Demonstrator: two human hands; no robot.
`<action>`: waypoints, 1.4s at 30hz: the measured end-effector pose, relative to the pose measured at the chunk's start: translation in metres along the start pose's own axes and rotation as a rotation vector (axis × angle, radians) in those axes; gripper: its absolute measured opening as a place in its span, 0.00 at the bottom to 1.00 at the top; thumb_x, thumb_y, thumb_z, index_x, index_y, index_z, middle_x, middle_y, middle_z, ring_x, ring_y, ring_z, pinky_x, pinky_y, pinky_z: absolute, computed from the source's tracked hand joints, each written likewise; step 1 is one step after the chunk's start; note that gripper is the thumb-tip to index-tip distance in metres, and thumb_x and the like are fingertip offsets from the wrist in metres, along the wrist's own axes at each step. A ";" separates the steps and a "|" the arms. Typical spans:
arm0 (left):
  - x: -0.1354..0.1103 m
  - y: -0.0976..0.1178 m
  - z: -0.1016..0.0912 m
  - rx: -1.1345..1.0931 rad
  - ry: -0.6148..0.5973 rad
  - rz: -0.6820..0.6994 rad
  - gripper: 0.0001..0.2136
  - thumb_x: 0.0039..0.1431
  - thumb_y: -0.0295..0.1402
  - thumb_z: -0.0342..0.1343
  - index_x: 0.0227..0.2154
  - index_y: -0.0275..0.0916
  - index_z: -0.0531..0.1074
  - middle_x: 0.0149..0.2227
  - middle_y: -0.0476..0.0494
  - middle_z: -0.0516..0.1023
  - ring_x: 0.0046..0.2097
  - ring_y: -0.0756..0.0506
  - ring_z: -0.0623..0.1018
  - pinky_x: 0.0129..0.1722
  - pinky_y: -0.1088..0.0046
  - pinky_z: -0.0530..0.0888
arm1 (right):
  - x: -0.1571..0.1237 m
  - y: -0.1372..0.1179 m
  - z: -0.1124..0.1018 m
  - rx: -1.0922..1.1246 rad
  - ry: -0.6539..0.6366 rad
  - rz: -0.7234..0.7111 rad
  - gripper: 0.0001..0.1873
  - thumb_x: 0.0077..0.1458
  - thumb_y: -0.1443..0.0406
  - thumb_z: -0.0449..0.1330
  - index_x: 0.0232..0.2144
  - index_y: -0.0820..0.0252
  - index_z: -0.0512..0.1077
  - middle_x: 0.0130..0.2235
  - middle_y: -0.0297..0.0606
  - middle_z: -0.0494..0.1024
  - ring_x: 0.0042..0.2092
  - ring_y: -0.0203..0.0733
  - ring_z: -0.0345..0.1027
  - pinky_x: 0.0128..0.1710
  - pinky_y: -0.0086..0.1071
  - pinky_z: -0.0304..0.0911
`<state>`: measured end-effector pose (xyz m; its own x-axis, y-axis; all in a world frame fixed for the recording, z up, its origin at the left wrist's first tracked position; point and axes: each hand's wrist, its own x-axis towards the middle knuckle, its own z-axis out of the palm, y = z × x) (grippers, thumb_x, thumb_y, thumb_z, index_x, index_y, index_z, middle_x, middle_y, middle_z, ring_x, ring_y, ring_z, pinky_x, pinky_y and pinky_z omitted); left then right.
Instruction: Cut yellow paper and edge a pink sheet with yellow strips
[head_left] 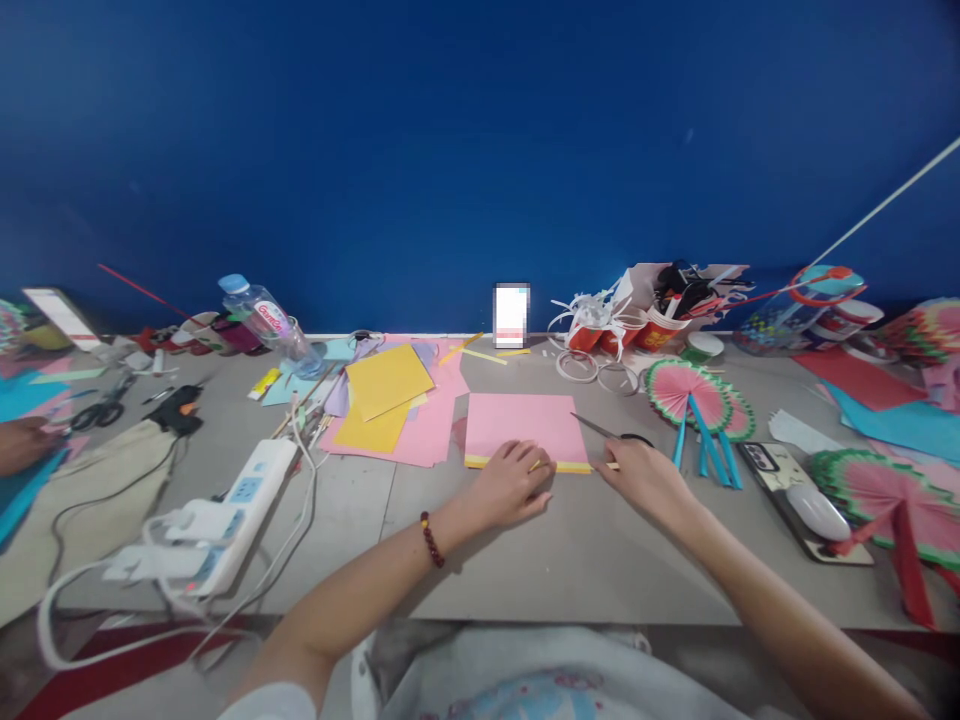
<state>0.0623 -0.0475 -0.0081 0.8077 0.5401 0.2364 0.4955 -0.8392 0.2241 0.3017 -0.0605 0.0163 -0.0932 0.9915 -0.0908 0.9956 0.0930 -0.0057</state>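
My left hand [517, 480] lies with its fingers spread over the near edge of a pink paper sheet [525, 420]. A narrow yellow strip [574, 467] shows along that near edge, and part of it is covered by my fingers. At the sheet's near right corner my right hand [641, 478] is closed around the handle end of a pair of scissors [596, 425]. Their blades point up and left over the paper's right edge, and one dark loop shows behind my fingers. Something small and pale sits by my right thumb, too small to name.
Left of the sheet lie yellow papers [390, 380], a power strip [247, 510] with cables and a tilted water bottle [270, 320]. Paper fans [688, 395], a phone with a mouse [817, 512] on it and red cups [660, 328] stand right. Another person's hand [22, 445] shows far left.
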 end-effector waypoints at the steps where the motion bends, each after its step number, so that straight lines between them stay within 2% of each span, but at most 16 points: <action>1: 0.000 0.000 0.000 0.000 0.000 -0.004 0.17 0.58 0.37 0.52 0.50 0.40 0.65 0.51 0.39 0.69 0.57 0.38 0.64 0.55 0.58 0.63 | -0.006 -0.005 -0.002 -0.073 0.073 -0.013 0.08 0.56 0.65 0.55 0.32 0.63 0.73 0.32 0.44 0.76 0.37 0.47 0.68 0.37 0.34 0.54; 4: 0.001 0.001 0.002 0.002 0.008 -0.015 0.17 0.58 0.37 0.54 0.49 0.40 0.65 0.51 0.39 0.69 0.57 0.38 0.64 0.55 0.58 0.63 | -0.023 -0.022 -0.003 -0.208 0.313 -0.070 0.10 0.56 0.72 0.52 0.36 0.64 0.73 0.39 0.48 0.77 0.44 0.51 0.66 0.49 0.44 0.51; 7: 0.000 0.000 0.006 0.004 0.024 -0.012 0.18 0.58 0.36 0.54 0.50 0.39 0.65 0.51 0.39 0.69 0.57 0.38 0.64 0.56 0.58 0.63 | -0.035 -0.041 0.008 -0.121 0.441 -0.221 0.16 0.54 0.75 0.51 0.42 0.60 0.73 0.45 0.46 0.76 0.46 0.49 0.64 0.52 0.44 0.50; 9: -0.001 -0.001 0.008 0.010 0.031 -0.005 0.18 0.58 0.36 0.53 0.51 0.39 0.65 0.51 0.38 0.69 0.58 0.38 0.64 0.56 0.58 0.63 | -0.038 -0.051 0.017 -0.037 0.434 -0.283 0.19 0.53 0.74 0.52 0.46 0.58 0.72 0.45 0.45 0.75 0.45 0.49 0.64 0.50 0.42 0.52; 13: -0.002 -0.003 0.010 0.016 0.037 -0.003 0.19 0.59 0.37 0.52 0.52 0.39 0.64 0.52 0.37 0.68 0.58 0.38 0.64 0.57 0.57 0.62 | -0.041 -0.057 0.030 0.033 0.427 -0.250 0.20 0.52 0.72 0.53 0.47 0.56 0.73 0.42 0.44 0.75 0.44 0.49 0.63 0.46 0.41 0.54; 19: -0.002 -0.002 0.009 0.004 0.034 -0.019 0.18 0.58 0.37 0.53 0.51 0.40 0.64 0.53 0.39 0.68 0.58 0.39 0.64 0.58 0.58 0.62 | -0.044 -0.047 0.029 0.041 0.453 -0.158 0.18 0.52 0.72 0.55 0.41 0.53 0.77 0.39 0.43 0.75 0.44 0.49 0.63 0.45 0.42 0.53; 26: -0.002 -0.002 0.008 -0.014 0.030 -0.022 0.17 0.58 0.37 0.53 0.50 0.40 0.65 0.53 0.39 0.68 0.58 0.38 0.64 0.57 0.58 0.62 | -0.046 -0.033 0.027 0.008 0.470 -0.069 0.17 0.52 0.72 0.54 0.39 0.53 0.78 0.36 0.42 0.75 0.41 0.48 0.63 0.40 0.40 0.53; 32: -0.002 -0.003 0.009 -0.058 0.052 -0.054 0.18 0.57 0.37 0.54 0.50 0.41 0.65 0.52 0.40 0.69 0.58 0.39 0.64 0.58 0.58 0.62 | -0.048 -0.014 0.034 -0.003 0.491 -0.009 0.16 0.53 0.71 0.52 0.39 0.56 0.77 0.38 0.43 0.75 0.41 0.49 0.64 0.42 0.43 0.56; 38: -0.003 -0.005 0.013 -0.078 0.086 -0.065 0.19 0.57 0.37 0.54 0.51 0.42 0.65 0.52 0.41 0.70 0.58 0.41 0.64 0.58 0.59 0.62 | -0.046 0.003 0.041 0.018 0.560 -0.043 0.17 0.59 0.66 0.50 0.48 0.59 0.72 0.49 0.49 0.71 0.49 0.53 0.63 0.45 0.44 0.60; 42: -0.003 -0.006 0.016 -0.101 0.134 -0.076 0.16 0.56 0.35 0.55 0.48 0.42 0.66 0.51 0.42 0.71 0.56 0.43 0.66 0.56 0.62 0.64 | -0.037 0.011 0.035 0.038 0.598 -0.102 0.14 0.60 0.65 0.51 0.43 0.58 0.74 0.48 0.46 0.73 0.50 0.51 0.64 0.49 0.44 0.57</action>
<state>0.0619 -0.0445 -0.0250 0.7161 0.6110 0.3373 0.5132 -0.7886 0.3387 0.3162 -0.0996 -0.0148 -0.1622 0.8580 0.4874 0.9801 0.1976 -0.0216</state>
